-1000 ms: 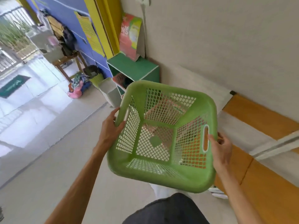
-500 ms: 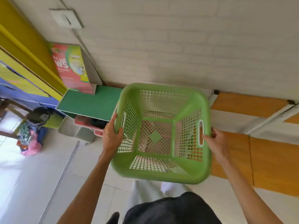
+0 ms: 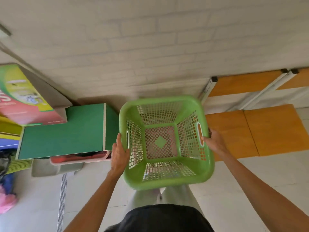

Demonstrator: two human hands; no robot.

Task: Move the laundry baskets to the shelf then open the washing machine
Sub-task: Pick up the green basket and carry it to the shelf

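Both hands are closed on a green basket: left hand (image 3: 119, 154) on its left rim, right hand (image 3: 214, 142) at its right handle slot. Between them, the basket (image 3: 167, 180) is held above the floor, beside the green cabinet (image 3: 66, 131), before the shelf (image 3: 267, 131).

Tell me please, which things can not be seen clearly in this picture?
All in the head view:
- Washing machine: not in the frame.
- Carton on the green cabinet: cut by the left edge, print blurred.
- Red tub: mostly hidden under the cabinet.
- Right hand fingers: behind the green basket wall.
- Floor below the basket: seen only through the mesh.
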